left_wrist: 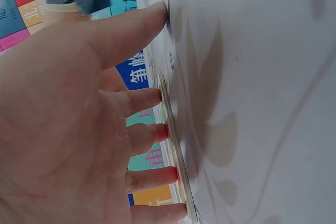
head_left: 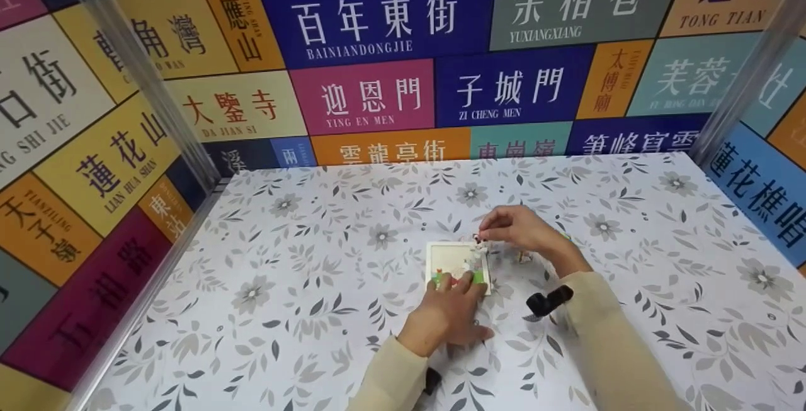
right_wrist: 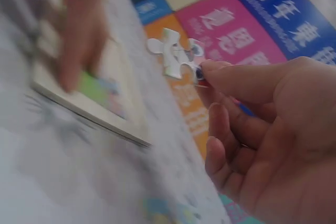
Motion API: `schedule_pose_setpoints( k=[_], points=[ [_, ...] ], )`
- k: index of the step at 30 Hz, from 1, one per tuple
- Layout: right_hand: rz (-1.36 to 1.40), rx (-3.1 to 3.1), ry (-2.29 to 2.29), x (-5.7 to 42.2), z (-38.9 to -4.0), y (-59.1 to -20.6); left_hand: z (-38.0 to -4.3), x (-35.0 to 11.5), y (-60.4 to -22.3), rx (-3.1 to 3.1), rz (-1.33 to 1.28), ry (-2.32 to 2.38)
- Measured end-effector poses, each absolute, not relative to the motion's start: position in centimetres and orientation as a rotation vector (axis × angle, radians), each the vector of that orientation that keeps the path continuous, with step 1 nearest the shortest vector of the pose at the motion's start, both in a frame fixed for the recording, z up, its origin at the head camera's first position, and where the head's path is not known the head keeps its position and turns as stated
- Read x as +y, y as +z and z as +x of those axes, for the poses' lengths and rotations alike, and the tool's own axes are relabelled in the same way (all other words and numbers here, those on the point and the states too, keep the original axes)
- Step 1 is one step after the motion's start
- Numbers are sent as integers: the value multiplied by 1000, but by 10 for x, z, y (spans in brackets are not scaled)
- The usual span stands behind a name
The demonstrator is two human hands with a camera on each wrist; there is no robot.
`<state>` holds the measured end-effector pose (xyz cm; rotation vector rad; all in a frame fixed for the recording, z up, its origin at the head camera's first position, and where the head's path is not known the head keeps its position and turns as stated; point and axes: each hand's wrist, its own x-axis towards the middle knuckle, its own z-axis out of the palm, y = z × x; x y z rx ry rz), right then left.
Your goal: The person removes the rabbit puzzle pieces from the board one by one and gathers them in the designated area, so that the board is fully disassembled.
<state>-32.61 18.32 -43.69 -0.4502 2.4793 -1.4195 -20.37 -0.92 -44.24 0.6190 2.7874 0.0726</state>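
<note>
A small jigsaw puzzle board (head_left: 441, 253) with a pale raised frame lies on the table, with green and red picture parts along its near side. My left hand (head_left: 448, 313) rests its fingertips on that near side, fingers extended and thumb out over the cloth. Thumb and index finger of my right hand (head_left: 526, 230) pinch a white jigsaw puzzle piece (right_wrist: 172, 56) with dark and red marks at the pinched end. It is raised off the table, close to the board's far right corner. In the left wrist view, the fingertips touch the board's edge (left_wrist: 176, 145).
A small loose colourful piece (head_left: 524, 257) lies on the table below my right hand, partly hidden. The white tablecloth (head_left: 315, 228) has grey flowers and leaves. Panels with street-name signs (head_left: 371, 14) stand behind and at both sides.
</note>
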Motion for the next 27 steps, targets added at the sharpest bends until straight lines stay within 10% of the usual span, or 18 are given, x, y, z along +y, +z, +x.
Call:
schedule_pose_setpoints(
  k=[27],
  points=[
    [-212, 2574, -980, 280, -325, -438, -201, -10, -440, 2765, 605, 153]
  ],
)
